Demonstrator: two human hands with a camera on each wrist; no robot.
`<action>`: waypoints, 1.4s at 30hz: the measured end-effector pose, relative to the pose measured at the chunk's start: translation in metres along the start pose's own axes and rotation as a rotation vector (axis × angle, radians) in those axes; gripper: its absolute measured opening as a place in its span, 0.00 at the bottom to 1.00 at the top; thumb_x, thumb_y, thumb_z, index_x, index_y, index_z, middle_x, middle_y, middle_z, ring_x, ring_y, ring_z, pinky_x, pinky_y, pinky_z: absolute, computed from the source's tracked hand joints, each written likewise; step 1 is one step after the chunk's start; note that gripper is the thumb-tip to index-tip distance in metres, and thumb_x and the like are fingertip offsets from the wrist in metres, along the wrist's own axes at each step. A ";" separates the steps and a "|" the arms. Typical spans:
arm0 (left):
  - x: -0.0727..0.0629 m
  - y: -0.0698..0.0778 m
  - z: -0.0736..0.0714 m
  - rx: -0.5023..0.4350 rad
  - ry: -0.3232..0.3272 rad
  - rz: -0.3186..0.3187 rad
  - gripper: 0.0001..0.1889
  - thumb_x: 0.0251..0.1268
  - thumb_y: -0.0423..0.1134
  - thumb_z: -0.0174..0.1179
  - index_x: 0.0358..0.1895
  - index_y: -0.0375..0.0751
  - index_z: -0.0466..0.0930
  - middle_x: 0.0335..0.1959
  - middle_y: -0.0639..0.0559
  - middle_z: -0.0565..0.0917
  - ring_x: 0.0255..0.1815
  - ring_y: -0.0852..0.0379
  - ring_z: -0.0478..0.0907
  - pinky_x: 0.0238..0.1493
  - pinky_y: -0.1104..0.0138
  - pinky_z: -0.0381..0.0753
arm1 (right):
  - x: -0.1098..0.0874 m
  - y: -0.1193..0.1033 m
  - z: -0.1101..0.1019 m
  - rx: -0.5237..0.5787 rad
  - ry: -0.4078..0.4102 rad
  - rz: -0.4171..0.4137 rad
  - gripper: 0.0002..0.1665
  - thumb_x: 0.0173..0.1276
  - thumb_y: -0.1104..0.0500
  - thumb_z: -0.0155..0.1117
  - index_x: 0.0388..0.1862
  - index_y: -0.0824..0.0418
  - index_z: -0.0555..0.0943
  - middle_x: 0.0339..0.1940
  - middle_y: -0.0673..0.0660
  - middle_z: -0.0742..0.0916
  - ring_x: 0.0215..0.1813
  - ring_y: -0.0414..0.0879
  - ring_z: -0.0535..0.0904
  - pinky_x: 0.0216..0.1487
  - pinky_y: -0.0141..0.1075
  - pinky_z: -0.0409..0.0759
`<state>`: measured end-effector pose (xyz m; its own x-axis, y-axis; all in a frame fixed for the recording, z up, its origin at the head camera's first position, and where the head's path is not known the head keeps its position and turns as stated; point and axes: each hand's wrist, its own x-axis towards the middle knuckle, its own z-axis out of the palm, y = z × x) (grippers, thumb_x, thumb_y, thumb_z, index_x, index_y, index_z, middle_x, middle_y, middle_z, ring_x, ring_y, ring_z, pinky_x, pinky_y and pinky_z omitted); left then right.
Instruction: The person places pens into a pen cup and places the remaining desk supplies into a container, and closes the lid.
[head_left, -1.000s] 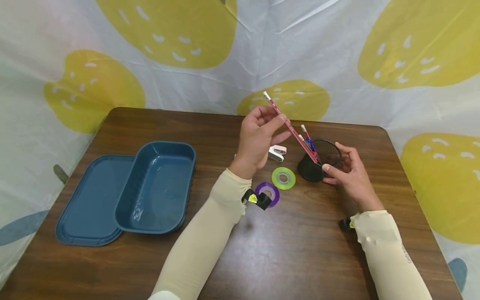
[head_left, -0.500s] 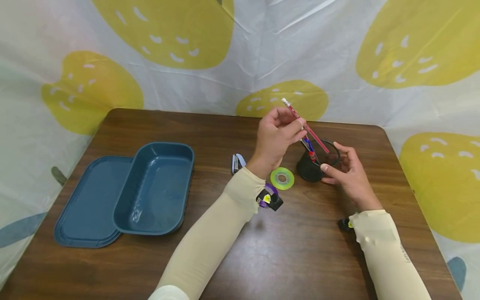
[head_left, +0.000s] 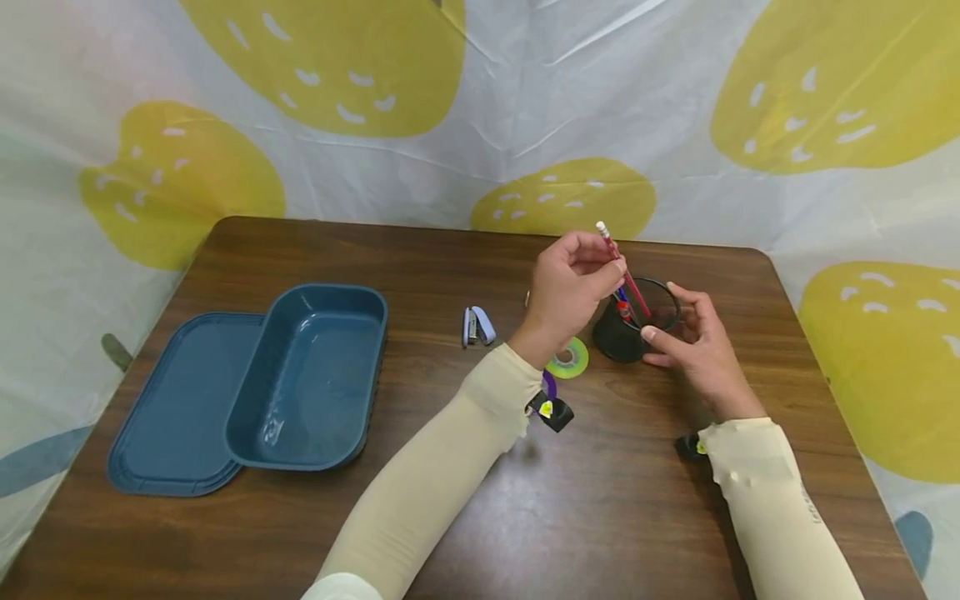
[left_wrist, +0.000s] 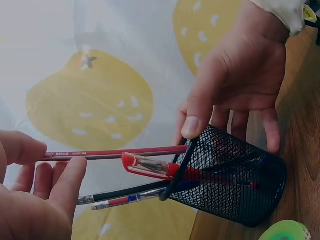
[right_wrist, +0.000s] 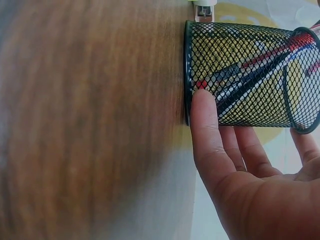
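Note:
My left hand [head_left: 573, 283] pinches a red pencil [left_wrist: 120, 152] between thumb and fingers, its white eraser end up. The pencil's lower end is inside the mouth of a black mesh pen cup [left_wrist: 235, 185]. My right hand [head_left: 697, 350] grips the cup from the right, thumb on the rim and fingers against the side. Inside the cup lean a red pen [left_wrist: 150, 166], a dark pencil [left_wrist: 130, 191] and a clear pen with blue and red parts [left_wrist: 131, 199]. In the right wrist view the cup's base meets the wooden table [right_wrist: 100, 120].
A lilac stapler [head_left: 478, 327] lies left of my left hand. Green tape [head_left: 576, 367] and purple tape [head_left: 551, 385], partly covered by my left wrist, lie before the cup. Farther left, a blue container [head_left: 311, 383] overlaps its blue lid [head_left: 176, 408]. A patterned curtain [head_left: 375, 183] hangs behind.
My left hand has moved right and down, bringing the red pencil from outside the cup into its mouth. The lilac stapler has come into view. My right hand keeps its hold on the cup.

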<state>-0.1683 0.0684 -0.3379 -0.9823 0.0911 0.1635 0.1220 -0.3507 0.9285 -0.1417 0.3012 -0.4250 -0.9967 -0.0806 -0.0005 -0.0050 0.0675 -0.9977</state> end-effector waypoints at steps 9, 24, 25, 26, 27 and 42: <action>-0.001 -0.003 -0.003 0.116 -0.010 0.073 0.09 0.65 0.23 0.68 0.47 0.26 0.85 0.43 0.32 0.89 0.33 0.67 0.83 0.41 0.73 0.87 | 0.000 0.001 -0.001 0.001 -0.001 0.002 0.45 0.73 0.65 0.71 0.82 0.51 0.61 0.62 0.58 0.76 0.53 0.40 0.83 0.40 0.41 0.91; -0.001 0.001 -0.011 -0.073 0.039 0.011 0.10 0.64 0.19 0.66 0.48 0.22 0.83 0.36 0.50 0.85 0.34 0.61 0.84 0.39 0.69 0.90 | -0.003 0.000 -0.002 -0.006 0.007 0.007 0.45 0.73 0.65 0.71 0.82 0.50 0.61 0.62 0.58 0.77 0.53 0.41 0.83 0.40 0.40 0.91; -0.001 0.002 -0.012 -0.085 0.040 0.001 0.10 0.64 0.19 0.66 0.48 0.22 0.82 0.35 0.52 0.85 0.35 0.61 0.85 0.39 0.69 0.90 | -0.003 -0.001 -0.002 -0.006 0.008 0.008 0.45 0.73 0.65 0.71 0.82 0.50 0.61 0.62 0.57 0.77 0.53 0.40 0.83 0.40 0.40 0.91; -0.001 0.003 -0.013 -0.091 0.042 -0.007 0.11 0.64 0.19 0.66 0.48 0.22 0.82 0.35 0.53 0.84 0.35 0.61 0.85 0.39 0.69 0.90 | -0.003 -0.001 -0.002 -0.006 0.008 0.009 0.45 0.73 0.66 0.71 0.82 0.50 0.61 0.62 0.57 0.77 0.53 0.40 0.83 0.40 0.40 0.91; -0.001 0.003 -0.014 -0.095 0.045 -0.014 0.11 0.64 0.19 0.66 0.49 0.22 0.82 0.35 0.54 0.84 0.35 0.61 0.85 0.39 0.69 0.90 | -0.003 -0.001 -0.002 -0.008 0.009 0.010 0.45 0.73 0.66 0.71 0.83 0.51 0.61 0.62 0.57 0.77 0.53 0.40 0.83 0.40 0.41 0.91; -0.005 0.005 -0.030 -0.044 0.051 -0.046 0.10 0.66 0.23 0.67 0.49 0.28 0.83 0.37 0.55 0.83 0.35 0.63 0.83 0.38 0.69 0.89 | 0.001 0.001 -0.004 -0.005 0.004 0.002 0.45 0.73 0.66 0.71 0.83 0.52 0.61 0.62 0.57 0.78 0.53 0.40 0.83 0.39 0.40 0.91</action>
<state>-0.1666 0.0384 -0.3439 -0.9928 0.0612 0.1028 0.0712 -0.3881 0.9189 -0.1429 0.3049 -0.4260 -0.9970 -0.0768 -0.0019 -0.0038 0.0731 -0.9973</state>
